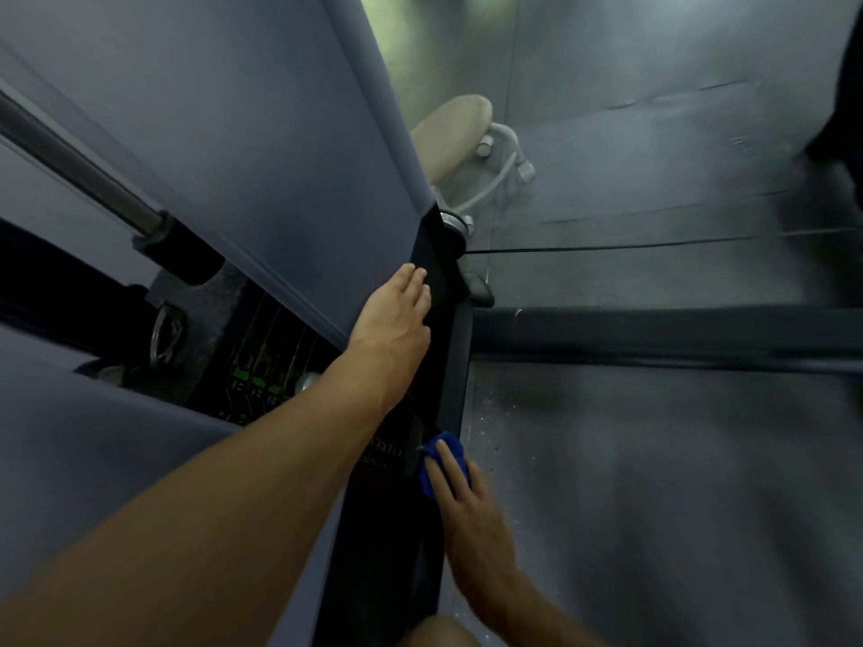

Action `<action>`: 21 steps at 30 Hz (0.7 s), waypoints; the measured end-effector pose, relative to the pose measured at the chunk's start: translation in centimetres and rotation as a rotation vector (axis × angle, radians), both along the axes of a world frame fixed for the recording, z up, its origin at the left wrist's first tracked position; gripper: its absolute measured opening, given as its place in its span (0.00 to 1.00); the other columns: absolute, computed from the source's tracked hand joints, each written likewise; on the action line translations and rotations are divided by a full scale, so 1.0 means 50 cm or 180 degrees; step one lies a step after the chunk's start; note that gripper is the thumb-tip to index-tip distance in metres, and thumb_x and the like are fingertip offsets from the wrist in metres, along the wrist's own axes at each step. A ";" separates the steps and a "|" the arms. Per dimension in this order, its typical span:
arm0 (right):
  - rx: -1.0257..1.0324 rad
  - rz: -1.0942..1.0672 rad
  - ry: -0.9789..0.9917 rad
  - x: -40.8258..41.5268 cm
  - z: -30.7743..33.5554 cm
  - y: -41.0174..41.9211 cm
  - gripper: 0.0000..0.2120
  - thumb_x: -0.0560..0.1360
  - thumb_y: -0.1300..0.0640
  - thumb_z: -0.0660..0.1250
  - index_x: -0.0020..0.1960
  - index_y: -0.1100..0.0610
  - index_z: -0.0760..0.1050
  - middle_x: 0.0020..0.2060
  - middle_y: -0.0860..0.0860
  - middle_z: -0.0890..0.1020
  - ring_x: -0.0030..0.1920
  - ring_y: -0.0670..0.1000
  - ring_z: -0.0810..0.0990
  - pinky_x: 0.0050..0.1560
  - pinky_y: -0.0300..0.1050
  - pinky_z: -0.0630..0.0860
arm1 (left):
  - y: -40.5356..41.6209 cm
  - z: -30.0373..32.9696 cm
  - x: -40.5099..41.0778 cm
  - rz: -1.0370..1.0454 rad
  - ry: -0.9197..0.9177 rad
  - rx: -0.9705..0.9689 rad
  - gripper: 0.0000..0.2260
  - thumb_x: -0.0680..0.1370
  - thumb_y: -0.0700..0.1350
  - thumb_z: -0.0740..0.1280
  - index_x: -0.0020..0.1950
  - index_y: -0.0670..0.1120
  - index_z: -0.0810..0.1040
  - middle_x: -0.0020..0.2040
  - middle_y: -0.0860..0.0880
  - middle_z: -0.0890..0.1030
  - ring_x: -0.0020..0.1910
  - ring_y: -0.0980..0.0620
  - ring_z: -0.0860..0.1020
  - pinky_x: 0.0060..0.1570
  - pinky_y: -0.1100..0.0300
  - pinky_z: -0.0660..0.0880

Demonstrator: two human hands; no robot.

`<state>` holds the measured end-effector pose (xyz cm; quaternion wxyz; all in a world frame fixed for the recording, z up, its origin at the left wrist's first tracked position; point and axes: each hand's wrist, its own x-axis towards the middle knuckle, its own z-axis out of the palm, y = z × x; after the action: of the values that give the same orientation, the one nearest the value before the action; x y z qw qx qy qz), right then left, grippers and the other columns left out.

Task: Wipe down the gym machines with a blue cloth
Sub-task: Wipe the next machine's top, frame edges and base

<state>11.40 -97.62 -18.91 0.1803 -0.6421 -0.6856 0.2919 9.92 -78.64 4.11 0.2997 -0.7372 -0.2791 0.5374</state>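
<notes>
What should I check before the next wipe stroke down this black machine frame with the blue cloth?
1. Crumpled blue cloth under the right hand: ok, straight fingers press it on.
2. Cloth touching the black upright machine frame: ok.
3. Left hand braced higher on the frame, apart from the cloth: ok, lying flat.
4. Frame below the cloth free of obstacles: cannot tell, it is dark and partly hidden.
5. Fingers away from the black weight stack with green labels: ok.
</notes>
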 end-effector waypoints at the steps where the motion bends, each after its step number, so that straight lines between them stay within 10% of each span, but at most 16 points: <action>1: -0.0002 -0.0096 0.0117 -0.004 -0.004 0.002 0.51 0.59 0.58 0.86 0.77 0.52 0.66 0.80 0.49 0.63 0.67 0.61 0.79 0.50 0.48 0.85 | 0.001 0.001 0.001 0.0002 -0.0022 -0.0011 0.37 0.81 0.66 0.63 0.85 0.51 0.56 0.85 0.37 0.45 0.83 0.34 0.41 0.81 0.37 0.39; 7: 0.0086 -0.0694 0.0639 0.003 -0.033 0.097 0.40 0.81 0.59 0.67 0.84 0.49 0.47 0.83 0.43 0.40 0.82 0.56 0.46 0.79 0.52 0.59 | 0.009 -0.011 0.005 0.0092 -0.0143 -0.0026 0.37 0.81 0.64 0.62 0.85 0.49 0.56 0.85 0.37 0.44 0.83 0.34 0.39 0.81 0.38 0.39; 21: -0.0119 -0.0583 -0.0022 0.109 0.025 0.415 0.36 0.83 0.62 0.58 0.84 0.54 0.41 0.83 0.50 0.40 0.77 0.60 0.57 0.75 0.49 0.64 | 0.012 -0.026 0.000 0.0230 0.0003 -0.0180 0.41 0.82 0.64 0.60 0.86 0.46 0.44 0.83 0.34 0.37 0.81 0.30 0.34 0.79 0.35 0.36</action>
<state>16.84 -76.87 -17.65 0.1919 -0.7063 -0.6190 0.2848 9.94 -78.03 2.84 0.2593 -0.7346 -0.2901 0.5559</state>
